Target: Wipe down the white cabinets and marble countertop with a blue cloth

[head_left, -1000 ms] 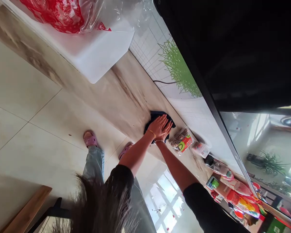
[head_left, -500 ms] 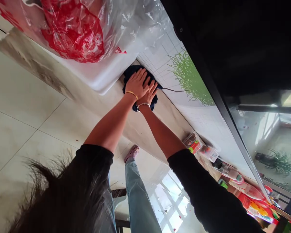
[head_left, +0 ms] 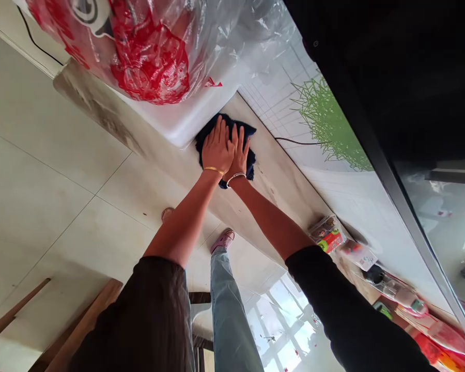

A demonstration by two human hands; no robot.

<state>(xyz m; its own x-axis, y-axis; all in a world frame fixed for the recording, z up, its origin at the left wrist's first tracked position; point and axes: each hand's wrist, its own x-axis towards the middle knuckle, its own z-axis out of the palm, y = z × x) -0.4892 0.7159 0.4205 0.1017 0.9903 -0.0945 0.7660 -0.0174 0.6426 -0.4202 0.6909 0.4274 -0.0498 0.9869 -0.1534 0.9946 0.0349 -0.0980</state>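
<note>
A dark navy cloth [head_left: 227,124] lies spread on a narrow, light marbled ledge [head_left: 273,175]. My left hand [head_left: 217,147], with a gold bracelet at the wrist, presses flat on the cloth with its fingers stretched out. Beside it, my right hand [head_left: 238,152], wearing a silver bangle, also rests flat on the cloth; the two hands touch, the left thumb side overlapping the right. Both palms are hidden. The cloth's far left edge is close to the corner of a white plastic box [head_left: 174,129].
A clear and red plastic bag [head_left: 151,62] sits over the white box. To the right rise a patterned wall [head_left: 313,170] with a thin cable [head_left: 298,141] and a black-framed screen [head_left: 372,103]. Packets [head_left: 329,235] and a clear bottle [head_left: 397,292] line the ledge.
Both hands have drawn the cloth away from the wall and toward the ledge's front edge. The view has shifted, and more of the floor at left shows.
</note>
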